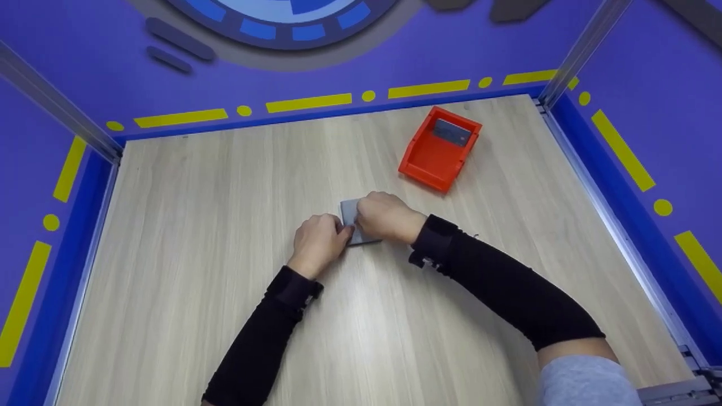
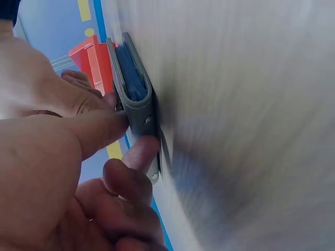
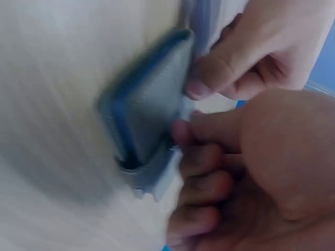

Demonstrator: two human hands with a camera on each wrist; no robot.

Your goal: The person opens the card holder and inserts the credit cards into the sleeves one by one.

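Note:
A small grey card holder [image 1: 350, 211] is at the middle of the table, between both hands. Blue inner sleeves [image 2: 132, 76] show between its covers in the left wrist view, along with a metal snap on the edge. My left hand [image 1: 317, 243] pinches the near left edge, thumb on the cover and a finger by the spine. From the right, my right hand [image 1: 389, 217] curls over the holder. In the right wrist view its thumb and forefinger pinch beside the closing strap [image 3: 149, 178], the other fingers folded in.
Behind and to the right stands a red open bin [image 1: 433, 160], with a dark grey card [image 1: 451, 132] leaning against its back wall. Purple panels with yellow dashes [image 1: 309, 103] border the wooden table [image 1: 225, 186] at the back and sides.

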